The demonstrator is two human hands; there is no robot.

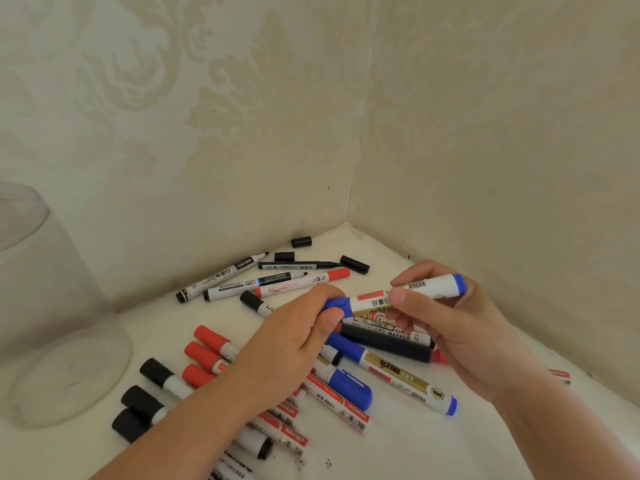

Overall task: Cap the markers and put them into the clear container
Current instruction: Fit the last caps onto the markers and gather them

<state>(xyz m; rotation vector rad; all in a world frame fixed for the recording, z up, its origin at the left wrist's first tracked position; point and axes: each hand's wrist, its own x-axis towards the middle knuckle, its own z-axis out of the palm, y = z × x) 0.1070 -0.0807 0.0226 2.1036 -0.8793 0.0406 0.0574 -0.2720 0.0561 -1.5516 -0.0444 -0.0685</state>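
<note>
Two hands grip one blue marker; three loose caps.

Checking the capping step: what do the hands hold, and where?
One blue marker: left hand grips its blue cap, right hand pinches the barrel.

Two hands, one clear container, three loose black caps; the markers number roughly twenty, some overlapping or hidden under the arms
</note>
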